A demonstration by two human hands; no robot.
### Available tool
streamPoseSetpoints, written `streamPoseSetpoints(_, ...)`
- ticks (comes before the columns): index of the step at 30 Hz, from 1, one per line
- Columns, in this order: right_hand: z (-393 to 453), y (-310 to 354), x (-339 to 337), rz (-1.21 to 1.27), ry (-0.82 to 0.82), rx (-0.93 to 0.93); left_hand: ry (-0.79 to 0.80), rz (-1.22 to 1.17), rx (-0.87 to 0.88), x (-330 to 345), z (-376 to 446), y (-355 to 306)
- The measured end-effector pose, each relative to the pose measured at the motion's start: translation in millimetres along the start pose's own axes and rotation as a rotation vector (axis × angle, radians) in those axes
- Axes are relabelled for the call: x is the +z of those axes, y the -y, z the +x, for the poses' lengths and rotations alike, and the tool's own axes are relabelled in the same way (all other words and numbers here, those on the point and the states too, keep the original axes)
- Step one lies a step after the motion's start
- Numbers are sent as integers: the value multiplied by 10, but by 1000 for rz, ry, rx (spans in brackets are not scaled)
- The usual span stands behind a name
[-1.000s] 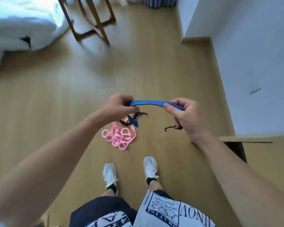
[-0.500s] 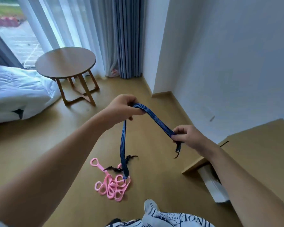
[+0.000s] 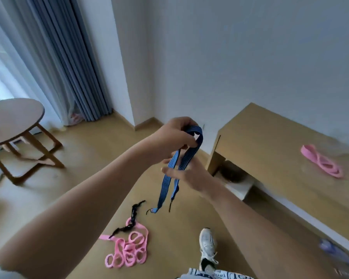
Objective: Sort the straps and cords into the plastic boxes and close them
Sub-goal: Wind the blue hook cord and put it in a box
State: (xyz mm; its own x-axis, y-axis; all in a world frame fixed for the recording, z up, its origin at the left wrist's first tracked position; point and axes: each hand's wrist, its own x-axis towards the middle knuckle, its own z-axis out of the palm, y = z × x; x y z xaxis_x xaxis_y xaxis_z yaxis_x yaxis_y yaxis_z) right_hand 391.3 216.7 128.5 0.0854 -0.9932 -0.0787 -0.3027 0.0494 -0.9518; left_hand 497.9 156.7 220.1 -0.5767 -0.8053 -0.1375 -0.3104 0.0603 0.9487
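My left hand (image 3: pixel 174 135) grips the fold of a blue striped strap (image 3: pixel 166 183), held up in front of me. The strap hangs doubled, both ends dangling above the floor. Just below, my right hand (image 3: pixel 189 174) has its fingers spread against the two hanging lengths. On the floor lies a pink looped strap (image 3: pixel 128 252) with a black cord (image 3: pixel 130 218) across it. A second pink strap (image 3: pixel 321 163) rests on the wooden desk (image 3: pixel 270 141) at the right. No plastic box is in sight.
A round wooden side table (image 3: pixel 14 117) stands at the left by grey curtains (image 3: pixel 69 63). The desk runs along the right wall with a dark open space beneath it. My white shoe (image 3: pixel 208 246) is on the wooden floor near the pink strap.
The view has tilted up and right, bringing the desk into sight. The strap, stretched between both hands before, is now folded double under my left hand, and my right hand has let go of its end.
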Motion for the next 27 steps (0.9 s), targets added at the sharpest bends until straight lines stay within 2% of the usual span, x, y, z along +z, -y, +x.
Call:
streamPoseSetpoints(2,-208,-107,-50,-12,-76,36,62,-42,34,156,-8,-66)
streamPoseSetpoints(4,-419,-256,-186,-9,-152,135,26,13,51,260,32,-89)
streamPoseSetpoints(7,-764,-404,-492,-19,-256,234,-85,126,1,448,164,5)
streamPoseSetpoints(10,-1091,-397,-799,32,-404,250,-37,208,-72,775,239,192)
streamPoseSetpoints(12,-1291,-329,-1008,140,-521,227,136,149,-125,1024,236,320)
streamPoseSetpoints(15,-1640,-204,-1374,433,-669,174,538,103,-88,1551,148,440)
streamPoseSetpoints(17,-1935,-157,-1625,596,-698,135,744,183,-62,2060,36,516)
streamPoseSetpoints(20,-2428,-198,-2000,763,-743,120,916,357,-56,2915,-201,636)
streamPoseSetpoints(23,-3018,-380,-2390,617,-883,172,906,428,-52,3575,-363,699)
streamPoseSetpoints(27,-3856,-787,-2789,233,-1086,361,779,233,-165,4082,-320,453)
